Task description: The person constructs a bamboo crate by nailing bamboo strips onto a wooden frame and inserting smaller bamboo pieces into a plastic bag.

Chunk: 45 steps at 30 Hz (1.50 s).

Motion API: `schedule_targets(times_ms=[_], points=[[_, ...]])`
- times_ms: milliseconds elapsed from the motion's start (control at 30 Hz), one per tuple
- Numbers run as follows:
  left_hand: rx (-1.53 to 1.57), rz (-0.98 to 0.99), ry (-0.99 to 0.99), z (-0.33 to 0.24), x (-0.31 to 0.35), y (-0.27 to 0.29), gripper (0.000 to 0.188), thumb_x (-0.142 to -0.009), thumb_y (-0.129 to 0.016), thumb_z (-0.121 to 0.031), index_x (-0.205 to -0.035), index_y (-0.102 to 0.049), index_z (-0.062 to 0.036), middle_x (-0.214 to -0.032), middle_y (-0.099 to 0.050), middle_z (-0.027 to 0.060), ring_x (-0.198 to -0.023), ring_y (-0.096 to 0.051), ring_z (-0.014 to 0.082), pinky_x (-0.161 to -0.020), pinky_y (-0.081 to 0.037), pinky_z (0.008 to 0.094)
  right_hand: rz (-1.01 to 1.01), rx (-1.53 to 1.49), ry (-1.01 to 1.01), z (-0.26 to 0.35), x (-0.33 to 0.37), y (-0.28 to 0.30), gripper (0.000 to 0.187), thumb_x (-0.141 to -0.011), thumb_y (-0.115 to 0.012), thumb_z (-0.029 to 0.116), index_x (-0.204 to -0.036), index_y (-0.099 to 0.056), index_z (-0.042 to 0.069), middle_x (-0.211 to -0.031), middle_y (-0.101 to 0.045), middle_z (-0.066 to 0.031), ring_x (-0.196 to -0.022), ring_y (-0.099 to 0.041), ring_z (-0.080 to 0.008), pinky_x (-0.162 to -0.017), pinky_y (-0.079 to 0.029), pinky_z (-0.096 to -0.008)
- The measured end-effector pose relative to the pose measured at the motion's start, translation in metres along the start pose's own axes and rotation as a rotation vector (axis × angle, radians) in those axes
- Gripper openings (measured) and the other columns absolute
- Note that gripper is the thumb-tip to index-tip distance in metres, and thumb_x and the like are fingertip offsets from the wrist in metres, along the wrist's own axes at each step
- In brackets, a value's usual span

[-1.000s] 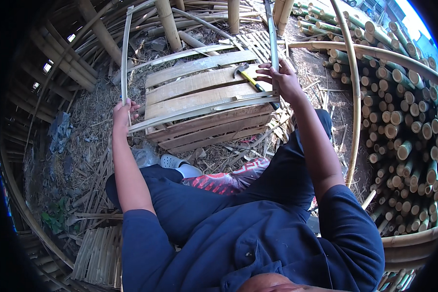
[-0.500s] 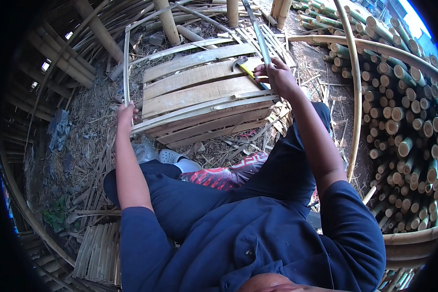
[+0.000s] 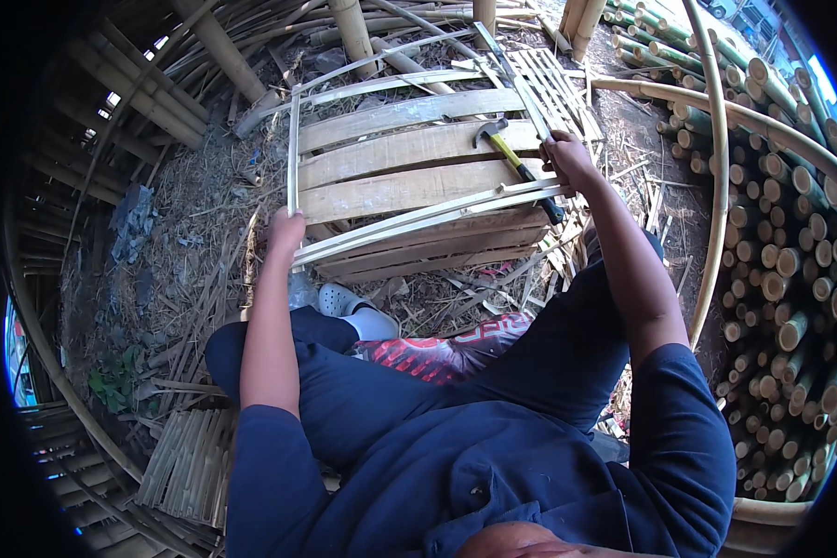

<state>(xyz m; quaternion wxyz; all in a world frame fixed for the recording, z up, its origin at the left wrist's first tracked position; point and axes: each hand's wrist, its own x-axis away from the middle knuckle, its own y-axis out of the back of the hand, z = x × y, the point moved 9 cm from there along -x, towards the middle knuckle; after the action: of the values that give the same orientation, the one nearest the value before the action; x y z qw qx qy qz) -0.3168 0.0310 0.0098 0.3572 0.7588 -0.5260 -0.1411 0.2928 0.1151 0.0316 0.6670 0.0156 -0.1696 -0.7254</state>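
Note:
A rectangular frame of thin pale bamboo strips lies over a low slatted wooden crate (image 3: 391, 149). My left hand (image 3: 286, 231) is closed on the near end of the frame's left strip (image 3: 294, 149), beside the crate's near left corner. On the other side, my right hand (image 3: 570, 160) grips the near end of the right bamboo strip (image 3: 516, 79), which slants away to the far side. Paired near strips (image 3: 418, 219) run along the crate's front edge. A hammer (image 3: 507, 149) with a yellow and black handle rests on the slats, close to my right hand.
Stacked cut bamboo poles (image 3: 781, 270) fill the right side behind a bent bamboo rail (image 3: 713, 186). Bundled slats (image 3: 191, 465) lie at lower left. Upright bamboo posts (image 3: 352, 35) stand beyond the crate. Shavings litter the ground around a red patterned sack (image 3: 428, 358).
The view has shifted, moving the scene rightward in the picture. The right strip's far end has come left and nearer, toward the frame's far strips. Both hands keep their hold.

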Motion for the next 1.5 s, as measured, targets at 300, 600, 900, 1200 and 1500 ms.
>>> schedule_targets(times_ms=[300,600,900,1200,1500], points=[[-0.499,0.029,-0.143,-0.054,0.023,-0.019,0.032,-0.086,-0.073,-0.021,-0.107,-0.072,0.0030,-0.109,-0.069,0.0246,-0.104,-0.067,0.0408,-0.092,-0.052,0.0482,0.013,0.091,-0.047,-0.026,-0.027,0.009,0.030,-0.105,-0.056,0.017,-0.121,-0.063,-0.006,-0.084,-0.064,-0.0052,-0.064,-0.056,-0.0132,-0.060,-0.048,-0.0307],[-0.326,0.356,-1.156,-0.227,0.178,-0.140,0.061,-0.086,-0.079,-0.029,-0.141,-0.059,-0.0103,-0.116,-0.062,0.0136,-0.114,-0.060,0.0336,-0.098,-0.048,0.0453,0.171,0.669,0.067,-0.003,-0.013,-0.013,0.033,-0.092,-0.072,0.030,-0.105,-0.075,0.000,-0.092,-0.074,-0.0176,-0.086,-0.068,-0.0257,-0.082,-0.053,-0.0394],[-0.249,0.403,-1.092,-0.216,0.172,-0.170,0.050,-0.087,-0.078,-0.021,-0.133,-0.065,-0.0046,-0.116,-0.064,0.0154,-0.111,-0.061,0.0348,-0.098,-0.049,0.0432,-0.102,1.179,0.447,0.034,0.032,-0.067,0.043,-0.086,-0.074,0.042,-0.099,-0.076,0.000,-0.117,-0.060,-0.0244,-0.119,-0.054,-0.0392,-0.093,-0.049,-0.0517],[-0.155,0.393,-1.032,-0.213,0.172,-0.171,0.040,-0.087,-0.077,-0.017,-0.123,-0.068,-0.0020,-0.111,-0.065,0.0153,-0.108,-0.062,0.0344,-0.095,-0.052,0.0423,-0.083,1.073,0.418,0.021,0.008,-0.086,0.039,-0.095,-0.055,0.029,-0.099,-0.073,-0.005,-0.122,-0.056,-0.0261,-0.117,-0.049,-0.0450,-0.097,-0.038,-0.0601],[-0.123,0.303,-1.000,-0.217,0.164,-0.162,0.038,-0.085,-0.078,-0.016,-0.120,-0.070,-0.0016,-0.109,-0.066,0.0152,-0.105,-0.063,0.0350,-0.092,-0.052,0.0425,-0.125,0.705,0.635,0.046,0.001,-0.096,0.026,-0.105,-0.048,0.021,-0.100,-0.065,0.001,-0.125,-0.054,-0.0202,-0.116,-0.049,-0.0398,-0.098,-0.037,-0.0557]])
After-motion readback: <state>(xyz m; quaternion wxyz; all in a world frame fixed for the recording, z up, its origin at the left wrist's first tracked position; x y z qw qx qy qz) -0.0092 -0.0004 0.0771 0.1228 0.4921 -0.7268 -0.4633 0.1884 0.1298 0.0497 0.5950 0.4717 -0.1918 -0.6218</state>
